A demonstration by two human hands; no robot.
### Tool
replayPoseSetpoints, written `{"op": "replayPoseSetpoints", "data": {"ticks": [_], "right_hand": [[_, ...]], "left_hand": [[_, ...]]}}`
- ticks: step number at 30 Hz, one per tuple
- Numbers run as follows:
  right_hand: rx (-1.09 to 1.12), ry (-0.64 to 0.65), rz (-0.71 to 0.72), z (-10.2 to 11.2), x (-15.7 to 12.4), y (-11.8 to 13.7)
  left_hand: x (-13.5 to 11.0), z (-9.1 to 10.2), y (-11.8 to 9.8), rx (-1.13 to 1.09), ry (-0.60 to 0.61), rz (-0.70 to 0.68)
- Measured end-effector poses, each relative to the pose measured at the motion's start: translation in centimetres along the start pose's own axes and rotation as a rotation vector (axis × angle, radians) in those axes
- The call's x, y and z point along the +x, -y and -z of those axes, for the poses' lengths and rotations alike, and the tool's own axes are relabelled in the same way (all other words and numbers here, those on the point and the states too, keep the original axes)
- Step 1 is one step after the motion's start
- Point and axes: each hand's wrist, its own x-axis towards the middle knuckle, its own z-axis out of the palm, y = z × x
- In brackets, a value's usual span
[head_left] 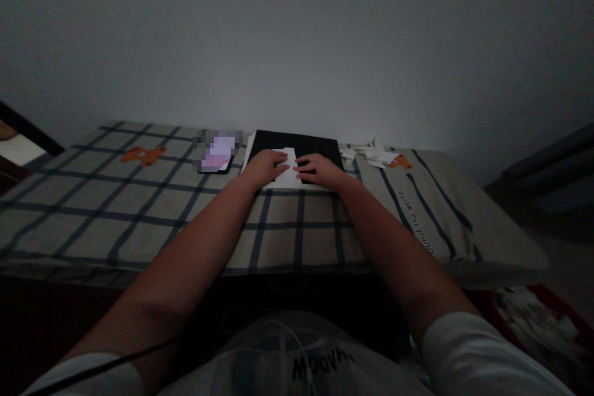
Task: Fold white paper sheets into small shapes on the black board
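Note:
A folded white paper [288,168] lies on a black board [297,142] at the far edge of a checked bed cover [139,210]. My left hand [265,166] lies flat on the paper's left side with its fingers stretched out. My right hand [319,168] presses on the paper's right edge, fingers extended and close together. Both forearms reach straight forward across the cover.
A phone [217,153] with a lit screen lies left of the black board. Several white paper scraps [374,154] sit to the right of it. A plain wall rises behind. Dark floor and a red patterned item [533,315] lie at the lower right.

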Motion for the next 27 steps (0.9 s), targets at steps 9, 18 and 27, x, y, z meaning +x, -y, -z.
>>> {"op": "replayPoseSetpoints", "data": {"ticks": [9,18,27], "right_hand": [[-0.002,-0.008,-0.01,0.0,0.0,0.1],[-0.007,-0.017,0.007,0.0,-0.1,0.0],[0.006,-0.014,-0.016,0.0,0.0,0.1]], "left_hand": [[0.7,-0.3,-1.3,0.048,-0.119,0.124],[1.0,-0.8,-0.8,0.124,-0.108,0.056],[0.5,-0.7,-1.4,0.203,-0.075,0.157]]}}
